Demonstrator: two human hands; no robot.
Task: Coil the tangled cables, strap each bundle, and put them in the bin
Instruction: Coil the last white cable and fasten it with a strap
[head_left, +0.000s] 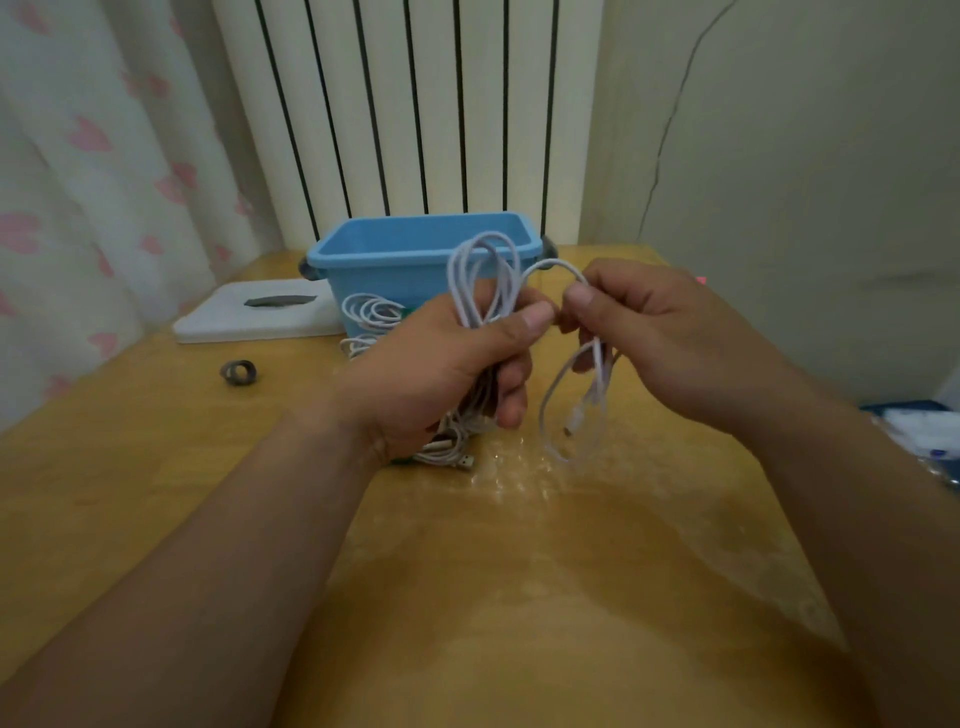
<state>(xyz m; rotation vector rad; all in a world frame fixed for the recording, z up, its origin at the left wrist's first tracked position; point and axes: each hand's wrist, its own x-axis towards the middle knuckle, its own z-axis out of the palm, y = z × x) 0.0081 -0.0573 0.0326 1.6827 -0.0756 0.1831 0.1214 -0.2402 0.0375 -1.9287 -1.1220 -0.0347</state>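
My left hand (447, 369) grips several loops of a white cable (485, 275), which stand up above my fist in front of the blue bin (410, 254). My right hand (644, 332) pinches the same cable's free length just to the right; that length hangs in a loop (571, 410) with its plug end above the table. More white cables (371, 312) lie on the table against the bin, partly hidden behind my left hand, and a USB plug (465, 460) shows below it. A dark coiled strap (238, 372) lies to the left.
A white flat box (260, 312) with a dark slot sits left of the bin. Behind the wooden table (519, 597) are a radiator and a curtain at the left. Blue and white packets (919, 431) lie at the right edge.
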